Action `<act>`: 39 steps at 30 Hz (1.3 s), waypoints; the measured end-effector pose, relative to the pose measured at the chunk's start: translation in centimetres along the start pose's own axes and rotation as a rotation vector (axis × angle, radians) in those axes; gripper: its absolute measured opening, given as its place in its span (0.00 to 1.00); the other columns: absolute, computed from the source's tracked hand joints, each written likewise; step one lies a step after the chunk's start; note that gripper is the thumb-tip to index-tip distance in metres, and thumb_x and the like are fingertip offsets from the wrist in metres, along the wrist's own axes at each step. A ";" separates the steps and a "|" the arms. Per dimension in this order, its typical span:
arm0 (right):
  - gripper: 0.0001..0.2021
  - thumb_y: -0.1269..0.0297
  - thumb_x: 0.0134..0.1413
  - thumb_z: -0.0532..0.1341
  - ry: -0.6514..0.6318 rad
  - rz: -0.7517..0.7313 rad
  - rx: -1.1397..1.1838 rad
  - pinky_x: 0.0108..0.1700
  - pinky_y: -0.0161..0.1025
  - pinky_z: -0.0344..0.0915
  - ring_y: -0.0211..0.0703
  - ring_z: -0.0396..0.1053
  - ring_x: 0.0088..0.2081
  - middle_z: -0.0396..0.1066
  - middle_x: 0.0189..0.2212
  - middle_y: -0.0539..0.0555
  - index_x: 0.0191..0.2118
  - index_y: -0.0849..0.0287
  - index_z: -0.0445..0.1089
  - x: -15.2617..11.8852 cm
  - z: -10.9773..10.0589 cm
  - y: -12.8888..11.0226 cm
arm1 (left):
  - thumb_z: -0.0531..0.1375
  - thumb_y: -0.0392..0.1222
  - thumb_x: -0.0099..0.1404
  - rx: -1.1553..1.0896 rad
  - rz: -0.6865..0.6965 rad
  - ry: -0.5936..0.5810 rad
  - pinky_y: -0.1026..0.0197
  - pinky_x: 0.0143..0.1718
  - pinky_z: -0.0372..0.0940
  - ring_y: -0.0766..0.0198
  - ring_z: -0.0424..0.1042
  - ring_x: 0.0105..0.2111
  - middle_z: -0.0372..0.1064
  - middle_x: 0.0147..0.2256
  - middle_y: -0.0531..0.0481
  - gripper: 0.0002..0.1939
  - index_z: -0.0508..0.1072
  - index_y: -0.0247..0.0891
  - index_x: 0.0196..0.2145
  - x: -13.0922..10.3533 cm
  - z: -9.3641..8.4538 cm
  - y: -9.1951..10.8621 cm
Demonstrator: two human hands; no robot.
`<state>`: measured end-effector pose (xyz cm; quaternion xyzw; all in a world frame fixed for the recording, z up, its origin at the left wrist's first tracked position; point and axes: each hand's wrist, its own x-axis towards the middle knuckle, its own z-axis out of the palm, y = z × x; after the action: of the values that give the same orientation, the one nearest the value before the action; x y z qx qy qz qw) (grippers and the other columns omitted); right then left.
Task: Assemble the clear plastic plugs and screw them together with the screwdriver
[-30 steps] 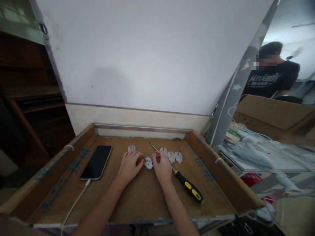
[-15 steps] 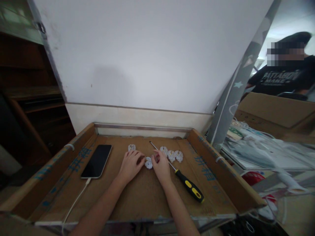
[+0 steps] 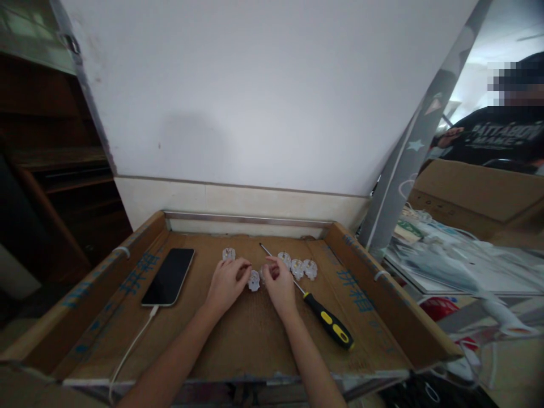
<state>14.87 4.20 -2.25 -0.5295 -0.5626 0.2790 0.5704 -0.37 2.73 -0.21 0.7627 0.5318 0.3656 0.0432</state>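
A small round white plastic piece (image 3: 254,281) with notched edges lies on the cardboard between my hands. My left hand (image 3: 226,284) is closed, thumb and fingertips at the left edge of that piece. On the other side my right hand (image 3: 280,286) pinches a clear plastic piece (image 3: 263,274), mostly hidden by the fingers. Behind my left hand sits another clear piece (image 3: 228,254). Several similar pieces (image 3: 297,268) rest to the right of my right hand. A screwdriver (image 3: 327,320) with a black and yellow handle lies beside my right wrist, its shaft passing behind the hand.
A phone (image 3: 169,277) with a white cable (image 3: 131,344) plugged in lies at left. Raised cardboard walls (image 3: 393,306) edge the work surface, and a white wall stands behind. At right are a bag-strewn table (image 3: 446,255), an open carton (image 3: 480,190) and another person (image 3: 501,133).
The white piece has turned and shifted slightly left, nearer my left fingers. My right fingers have drawn a little away from it. The person at right has moved, and a hand now shows.
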 end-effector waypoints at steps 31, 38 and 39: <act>0.23 0.55 0.30 0.72 -0.223 0.385 0.597 0.29 0.33 0.64 0.37 0.69 0.29 0.74 0.31 0.53 0.38 0.58 0.76 0.4 0.7 0.7 | 0.56 0.40 0.64 -0.045 0.159 0.175 0.62 0.35 0.65 0.63 0.71 0.32 0.72 0.31 0.51 0.05 0.71 0.39 0.33 -0.4 0.7 0.4; 0.24 0.57 0.32 0.71 -0.235 0.397 0.682 0.31 0.33 0.65 0.38 0.70 0.32 0.75 0.36 0.54 0.41 0.56 0.74 0.4 0.4 0.6 | 0.56 0.42 0.64 -0.148 0.050 0.320 0.62 0.36 0.67 0.64 0.72 0.32 0.74 0.33 0.50 0.07 0.71 0.39 0.38 -0.4 0.9 0.1; 0.24 0.57 0.33 0.71 -0.242 0.401 0.689 0.31 0.34 0.65 0.39 0.70 0.32 0.75 0.36 0.54 0.41 0.56 0.74 0.3 0.3 0.5 | 0.56 0.43 0.64 -0.144 0.040 0.354 0.61 0.36 0.67 0.64 0.73 0.32 0.73 0.33 0.50 0.08 0.71 0.39 0.38 -0.4 0.9 0.0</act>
<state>14.77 4.75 -2.62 -0.3702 -0.3851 0.6167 0.5782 0.13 2.69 -1.08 0.6918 0.4883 0.5319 -0.0037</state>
